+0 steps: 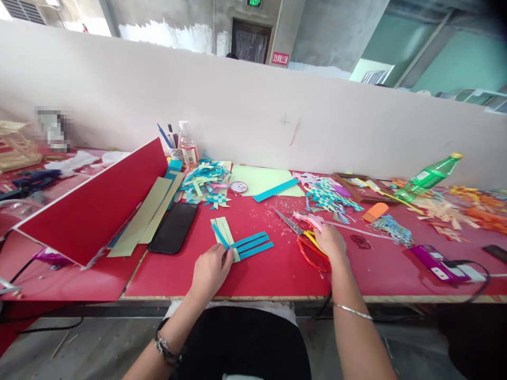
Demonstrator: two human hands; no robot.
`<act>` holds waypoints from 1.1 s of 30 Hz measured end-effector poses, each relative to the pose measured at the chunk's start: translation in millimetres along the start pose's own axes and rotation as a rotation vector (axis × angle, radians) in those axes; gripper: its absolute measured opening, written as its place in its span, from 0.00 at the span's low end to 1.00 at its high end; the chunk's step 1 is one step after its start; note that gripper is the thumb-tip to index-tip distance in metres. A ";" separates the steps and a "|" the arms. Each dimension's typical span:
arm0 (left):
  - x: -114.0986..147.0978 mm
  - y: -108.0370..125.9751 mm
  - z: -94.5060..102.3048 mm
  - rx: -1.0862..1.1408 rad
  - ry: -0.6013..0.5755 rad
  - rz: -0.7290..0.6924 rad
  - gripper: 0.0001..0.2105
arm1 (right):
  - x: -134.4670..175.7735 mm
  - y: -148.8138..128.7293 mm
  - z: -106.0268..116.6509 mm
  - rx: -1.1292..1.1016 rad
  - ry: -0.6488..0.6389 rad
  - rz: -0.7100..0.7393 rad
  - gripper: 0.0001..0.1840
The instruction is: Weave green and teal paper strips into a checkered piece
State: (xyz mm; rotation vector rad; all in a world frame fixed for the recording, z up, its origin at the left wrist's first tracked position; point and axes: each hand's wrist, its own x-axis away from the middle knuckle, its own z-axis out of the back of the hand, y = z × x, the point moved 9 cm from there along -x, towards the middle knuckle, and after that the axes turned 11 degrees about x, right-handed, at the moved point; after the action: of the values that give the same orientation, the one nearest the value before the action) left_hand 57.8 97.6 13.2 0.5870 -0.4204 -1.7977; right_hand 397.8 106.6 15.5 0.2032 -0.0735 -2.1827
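Observation:
My left hand point(214, 266) pinches the near end of a small weave of blue paper strips point(253, 246) and pale green paper strips point(225, 231); the blue ones fan out to the right. My right hand point(331, 241) closes around a pink tool that looks like a glue gun point(307, 218), with a clear stick point(362, 230) running out behind it to the right. Just under and left of that hand lie scissors with red handles point(311, 254), blades pointing up-left. A yellow handle point(313, 241) passes beside the fingers, partly hidden by them.
Left of the weave lie a black phone point(173, 228) and long paper strips point(142, 216) against a red board point(99, 206). Paper scraps point(204, 179), woven pieces point(328, 192), a green bottle point(430, 177) and a purple power strip point(438, 264) sit around the red table.

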 end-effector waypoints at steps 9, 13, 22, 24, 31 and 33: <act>-3.0 -10.5 3.2 0.080 0.024 0.074 0.14 | 34.7 -17.5 33.3 -0.170 0.208 0.081 0.20; -1.9 -12.7 5.6 0.148 0.027 0.107 0.16 | 82.6 -50.8 45.4 -0.335 0.314 0.329 0.29; -1.3 -13.6 7.2 0.195 0.040 0.129 0.17 | 126.8 -85.3 24.1 -0.263 0.260 0.550 0.28; -1.3 -13.6 6.8 0.193 0.040 0.126 0.17 | 128.1 -86.6 23.1 -0.244 0.265 0.568 0.28; -1.3 -13.7 5.8 0.183 0.029 0.137 0.17 | 132.3 -90.0 20.0 -0.215 0.274 0.627 0.26; -1.3 -13.5 5.6 0.185 0.030 0.134 0.17 | 132.8 -90.4 19.8 -0.198 0.276 0.631 0.25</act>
State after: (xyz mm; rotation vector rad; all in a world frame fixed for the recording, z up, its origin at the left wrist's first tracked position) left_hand 44.4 102.7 10.5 0.6969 -0.5966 -1.6308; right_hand 246.1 50.7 7.7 0.3179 0.2083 -1.5074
